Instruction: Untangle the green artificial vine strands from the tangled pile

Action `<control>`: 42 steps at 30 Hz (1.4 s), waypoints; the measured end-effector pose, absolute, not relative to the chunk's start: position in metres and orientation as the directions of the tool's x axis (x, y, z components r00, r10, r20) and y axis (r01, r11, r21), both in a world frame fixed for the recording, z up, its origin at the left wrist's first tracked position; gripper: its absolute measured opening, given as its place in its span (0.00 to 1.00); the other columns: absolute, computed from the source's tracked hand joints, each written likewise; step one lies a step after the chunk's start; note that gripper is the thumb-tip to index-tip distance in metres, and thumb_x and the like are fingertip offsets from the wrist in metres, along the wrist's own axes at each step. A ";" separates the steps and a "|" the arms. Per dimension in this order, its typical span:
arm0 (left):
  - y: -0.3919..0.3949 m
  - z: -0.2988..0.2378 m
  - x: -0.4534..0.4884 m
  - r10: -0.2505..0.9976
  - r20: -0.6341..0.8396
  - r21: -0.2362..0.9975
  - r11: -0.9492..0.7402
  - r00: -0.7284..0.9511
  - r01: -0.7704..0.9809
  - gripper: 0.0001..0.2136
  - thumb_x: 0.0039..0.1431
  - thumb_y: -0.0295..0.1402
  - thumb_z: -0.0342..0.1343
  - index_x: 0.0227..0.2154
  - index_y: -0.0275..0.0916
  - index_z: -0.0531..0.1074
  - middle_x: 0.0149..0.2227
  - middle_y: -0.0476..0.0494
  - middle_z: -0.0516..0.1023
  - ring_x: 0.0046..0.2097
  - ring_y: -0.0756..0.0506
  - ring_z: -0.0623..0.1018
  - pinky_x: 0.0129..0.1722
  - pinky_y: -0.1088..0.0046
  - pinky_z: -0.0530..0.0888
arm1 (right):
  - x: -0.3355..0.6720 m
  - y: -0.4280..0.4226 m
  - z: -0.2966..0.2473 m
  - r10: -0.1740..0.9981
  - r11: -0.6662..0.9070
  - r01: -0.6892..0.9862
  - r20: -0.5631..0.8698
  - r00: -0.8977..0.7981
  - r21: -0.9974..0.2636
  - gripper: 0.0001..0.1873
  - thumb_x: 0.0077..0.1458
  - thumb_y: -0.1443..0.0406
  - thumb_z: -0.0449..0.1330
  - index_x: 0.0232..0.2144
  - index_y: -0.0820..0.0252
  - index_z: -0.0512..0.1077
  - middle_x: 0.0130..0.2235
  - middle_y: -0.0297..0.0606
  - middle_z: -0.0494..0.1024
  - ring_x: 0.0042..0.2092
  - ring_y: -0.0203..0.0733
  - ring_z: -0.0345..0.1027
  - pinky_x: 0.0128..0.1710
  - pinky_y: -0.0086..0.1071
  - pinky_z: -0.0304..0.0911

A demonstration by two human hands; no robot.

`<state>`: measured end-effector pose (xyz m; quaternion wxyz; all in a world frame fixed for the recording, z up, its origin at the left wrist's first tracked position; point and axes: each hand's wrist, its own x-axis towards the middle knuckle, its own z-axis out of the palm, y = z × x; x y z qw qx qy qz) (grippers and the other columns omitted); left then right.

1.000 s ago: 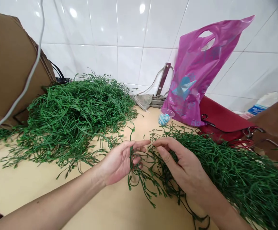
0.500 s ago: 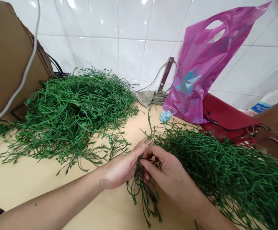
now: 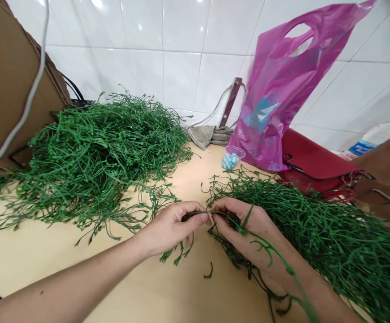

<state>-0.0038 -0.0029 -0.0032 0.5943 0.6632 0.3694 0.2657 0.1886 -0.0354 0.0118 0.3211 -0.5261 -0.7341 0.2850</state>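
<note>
Between the two piles, my left hand (image 3: 178, 224) is closed, thumb against fingers, round green plastic stems (image 3: 178, 255) whose budded tips hang below it. Facing it, my right hand (image 3: 245, 226) pinches more of the thin stems (image 3: 230, 251), some trailing below the palm. A strand spans the small gap between both sets of fingertips, and a longer branched stem (image 3: 282, 260) lies across my right wrist. What else is inside the palms is hidden. Below the hands, a short loose piece of stem (image 3: 209, 271) lies on the table (image 3: 168, 296).
A large heap of green stems (image 3: 107, 143) lies left, another (image 3: 322, 229) right. Behind stand a clear cup with blue and white bits (image 3: 230, 160), a purple plastic bag (image 3: 279, 89), and a red bag (image 3: 319, 154). A cardboard box (image 3: 13, 80) with a white cable (image 3: 35, 85) is at far left.
My hands have turned and their fingertips now meet across a strand. The hanging bunch has shifted, with stems now under both hands and one over my right wrist. A loose piece now shows on the table.
</note>
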 end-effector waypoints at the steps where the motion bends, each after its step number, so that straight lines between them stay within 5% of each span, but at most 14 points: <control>1: -0.003 -0.002 -0.004 0.815 -0.061 0.984 -0.047 0.577 0.171 0.14 0.64 0.43 0.53 0.32 0.39 0.74 0.26 0.50 0.71 0.28 0.51 0.68 0.29 0.78 0.63 | 0.189 -0.035 0.010 0.961 0.266 0.573 0.163 -0.225 -0.775 0.06 0.57 0.65 0.57 0.31 0.58 0.74 0.26 0.32 0.72 0.27 0.35 0.62 0.26 0.29 0.58; 4: -0.005 -0.002 -0.004 0.834 -0.030 0.979 -0.087 0.551 0.185 0.11 0.63 0.42 0.55 0.37 0.39 0.74 0.31 0.50 0.73 0.31 0.51 0.68 0.30 0.78 0.64 | 0.186 -0.034 0.009 0.978 0.159 0.420 0.086 -0.188 -0.894 0.07 0.55 0.62 0.58 0.30 0.59 0.73 0.25 0.32 0.72 0.26 0.35 0.61 0.25 0.28 0.57; 9: -0.005 -0.007 -0.002 0.823 -0.044 0.987 -0.054 0.567 0.155 0.10 0.58 0.39 0.60 0.36 0.38 0.74 0.30 0.50 0.72 0.31 0.51 0.68 0.31 0.77 0.65 | 0.181 -0.034 0.013 0.985 0.104 0.249 0.064 -0.163 -0.963 0.09 0.54 0.59 0.63 0.33 0.59 0.77 0.33 0.37 0.80 0.36 0.39 0.71 0.36 0.31 0.66; 19: -0.005 -0.002 -0.001 0.821 -0.096 0.965 -0.063 0.564 0.256 0.09 0.61 0.38 0.53 0.30 0.40 0.69 0.21 0.56 0.60 0.25 0.52 0.61 0.24 0.77 0.56 | 0.184 -0.035 0.011 0.982 0.118 0.378 0.051 -0.184 -0.918 0.08 0.56 0.60 0.60 0.35 0.57 0.77 0.30 0.34 0.77 0.31 0.37 0.68 0.30 0.29 0.64; 26: -0.008 0.002 -0.002 0.752 -0.062 0.973 -0.100 0.656 0.207 0.06 0.61 0.32 0.51 0.28 0.39 0.68 0.24 0.55 0.63 0.29 0.52 0.63 0.29 0.78 0.60 | 0.179 -0.037 0.012 0.953 0.279 0.544 0.157 -0.260 -0.791 0.04 0.46 0.71 0.56 0.25 0.57 0.69 0.24 0.29 0.68 0.27 0.34 0.61 0.27 0.28 0.59; 34: -0.017 0.001 0.006 0.682 -0.206 0.936 0.346 0.701 -0.061 0.08 0.59 0.37 0.56 0.28 0.39 0.66 0.25 0.56 0.59 0.24 0.55 0.58 0.23 0.79 0.56 | 0.195 -0.032 0.024 0.907 0.414 0.615 0.245 -0.344 -0.671 0.12 0.51 0.74 0.50 0.25 0.56 0.71 0.25 0.32 0.71 0.27 0.36 0.64 0.25 0.28 0.60; 39: -0.013 -0.001 0.004 0.804 -0.184 0.902 0.367 0.565 -0.228 0.10 0.60 0.39 0.58 0.31 0.36 0.71 0.28 0.52 0.66 0.27 0.55 0.63 0.27 0.80 0.61 | 0.211 -0.027 0.023 0.880 0.406 0.758 0.443 -0.173 -0.511 0.18 0.49 0.72 0.54 0.42 0.56 0.76 0.43 0.41 0.79 0.45 0.46 0.73 0.40 0.35 0.69; 42: -0.013 -0.005 0.003 0.813 -0.233 0.860 0.428 0.534 -0.276 0.13 0.63 0.42 0.54 0.35 0.35 0.74 0.31 0.47 0.71 0.29 0.52 0.68 0.29 0.77 0.64 | 0.200 -0.031 0.022 0.906 0.391 0.669 0.394 -0.158 -0.632 0.11 0.58 0.66 0.56 0.40 0.56 0.77 0.44 0.41 0.80 0.47 0.46 0.73 0.48 0.36 0.69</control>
